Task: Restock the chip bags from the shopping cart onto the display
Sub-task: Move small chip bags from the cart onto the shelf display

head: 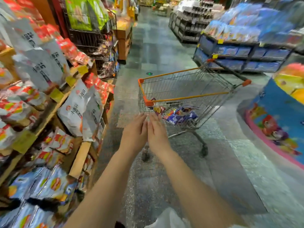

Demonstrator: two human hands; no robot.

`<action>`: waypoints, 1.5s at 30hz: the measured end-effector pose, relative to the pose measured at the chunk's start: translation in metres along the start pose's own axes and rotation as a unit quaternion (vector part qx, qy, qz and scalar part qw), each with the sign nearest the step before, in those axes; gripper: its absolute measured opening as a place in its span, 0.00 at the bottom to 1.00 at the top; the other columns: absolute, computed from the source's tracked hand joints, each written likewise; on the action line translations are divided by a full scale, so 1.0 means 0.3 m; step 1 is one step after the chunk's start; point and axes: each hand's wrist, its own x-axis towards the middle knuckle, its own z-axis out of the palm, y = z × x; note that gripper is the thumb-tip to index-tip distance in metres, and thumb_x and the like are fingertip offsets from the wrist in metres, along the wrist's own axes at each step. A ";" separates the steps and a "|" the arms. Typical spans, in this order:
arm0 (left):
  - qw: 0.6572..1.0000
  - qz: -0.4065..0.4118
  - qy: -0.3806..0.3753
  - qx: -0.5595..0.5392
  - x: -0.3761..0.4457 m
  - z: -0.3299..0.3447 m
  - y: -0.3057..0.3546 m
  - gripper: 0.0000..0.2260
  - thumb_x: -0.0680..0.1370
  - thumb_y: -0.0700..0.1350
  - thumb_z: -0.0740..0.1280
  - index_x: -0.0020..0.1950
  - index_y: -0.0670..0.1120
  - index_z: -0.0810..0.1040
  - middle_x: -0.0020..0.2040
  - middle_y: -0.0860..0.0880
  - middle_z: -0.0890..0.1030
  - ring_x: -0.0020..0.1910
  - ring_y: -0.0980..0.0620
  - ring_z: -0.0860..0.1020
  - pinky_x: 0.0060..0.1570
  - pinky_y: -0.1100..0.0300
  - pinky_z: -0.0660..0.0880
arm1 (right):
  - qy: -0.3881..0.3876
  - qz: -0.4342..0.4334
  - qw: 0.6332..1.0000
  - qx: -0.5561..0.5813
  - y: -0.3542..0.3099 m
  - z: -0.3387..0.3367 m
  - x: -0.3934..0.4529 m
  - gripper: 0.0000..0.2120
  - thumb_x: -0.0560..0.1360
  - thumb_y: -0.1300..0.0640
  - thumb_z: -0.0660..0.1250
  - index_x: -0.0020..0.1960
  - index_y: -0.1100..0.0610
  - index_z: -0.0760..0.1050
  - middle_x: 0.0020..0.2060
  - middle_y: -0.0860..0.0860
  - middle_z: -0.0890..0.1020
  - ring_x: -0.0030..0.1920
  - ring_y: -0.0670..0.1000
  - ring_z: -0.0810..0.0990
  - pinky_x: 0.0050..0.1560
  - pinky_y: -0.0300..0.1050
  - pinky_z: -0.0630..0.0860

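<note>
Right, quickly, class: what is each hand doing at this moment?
Left hand: open, fingers straight, holding nothing.
Right hand: open, fingers straight, holding nothing.

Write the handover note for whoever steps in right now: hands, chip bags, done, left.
Left hand and right hand: both open, fingers straight, side by side, holding nothing, stretched toward the shopping cart.
Chip bags: a few lie in the bottom of the cart, in the aisle ahead.
Display: on the left, shelves already hold many bags.
Done: cannot tell how many were placed.
Left: lift the remaining bags from the cart onto the display.
</note>
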 end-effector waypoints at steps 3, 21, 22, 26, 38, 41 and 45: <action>0.999 0.024 -0.031 -0.016 0.040 0.088 0.048 0.18 0.83 0.44 0.55 0.72 0.45 0.68 0.73 0.48 0.68 0.73 0.50 0.63 0.71 0.59 0.57 | 0.033 0.024 0.999 0.013 0.068 -0.071 0.003 0.21 0.84 0.55 0.49 0.76 0.56 0.57 0.77 0.49 0.56 0.77 0.47 0.46 0.76 0.49 0.42; 0.992 0.104 -0.053 0.050 0.744 0.602 0.118 0.27 0.78 0.54 0.44 0.76 0.48 0.61 0.77 0.51 0.57 0.77 0.53 0.47 0.73 0.49 0.43 | 0.081 0.084 0.987 -0.109 0.502 -0.363 0.614 0.24 0.84 0.51 0.46 0.78 0.55 0.47 0.78 0.51 0.47 0.77 0.50 0.39 0.75 0.48 0.37; 0.993 0.097 -0.050 0.045 0.789 0.617 0.117 0.28 0.77 0.54 0.43 0.76 0.48 0.59 0.78 0.52 0.55 0.76 0.55 0.44 0.73 0.50 0.40 | 0.074 0.077 0.987 -0.119 0.514 -0.379 0.663 0.24 0.84 0.52 0.46 0.78 0.54 0.46 0.78 0.50 0.45 0.76 0.49 0.38 0.75 0.47 0.36; 0.996 0.062 -0.052 0.050 1.004 0.683 0.107 0.25 0.80 0.52 0.44 0.77 0.49 0.55 0.78 0.51 0.51 0.77 0.54 0.42 0.73 0.51 0.36 | 0.046 0.051 0.984 -0.166 0.576 -0.426 0.887 0.24 0.84 0.50 0.45 0.77 0.48 0.41 0.77 0.48 0.39 0.75 0.46 0.32 0.74 0.46 0.32; 0.988 -0.026 -0.107 0.105 1.362 0.897 -0.038 0.22 0.83 0.48 0.48 0.78 0.49 0.52 0.79 0.52 0.50 0.77 0.52 0.42 0.74 0.51 0.40 | -0.089 0.023 0.978 -0.185 0.846 -0.410 1.303 0.25 0.84 0.50 0.45 0.76 0.48 0.38 0.77 0.50 0.39 0.74 0.46 0.32 0.73 0.45 0.31; 0.986 -0.062 -0.097 0.118 1.469 0.973 -0.082 0.22 0.83 0.47 0.49 0.78 0.49 0.53 0.79 0.50 0.51 0.77 0.50 0.44 0.73 0.49 0.42 | -0.133 0.004 0.971 -0.199 0.945 -0.388 1.438 0.25 0.83 0.49 0.44 0.74 0.46 0.34 0.77 0.50 0.40 0.76 0.49 0.35 0.74 0.46 0.33; 0.980 -0.123 -0.037 0.152 1.627 1.076 -0.136 0.25 0.81 0.49 0.48 0.78 0.49 0.50 0.78 0.47 0.52 0.77 0.47 0.49 0.72 0.46 0.49 | -0.197 -0.035 0.956 -0.214 1.052 -0.375 1.660 0.25 0.84 0.50 0.45 0.77 0.48 0.38 0.78 0.53 0.43 0.77 0.51 0.38 0.73 0.45 0.34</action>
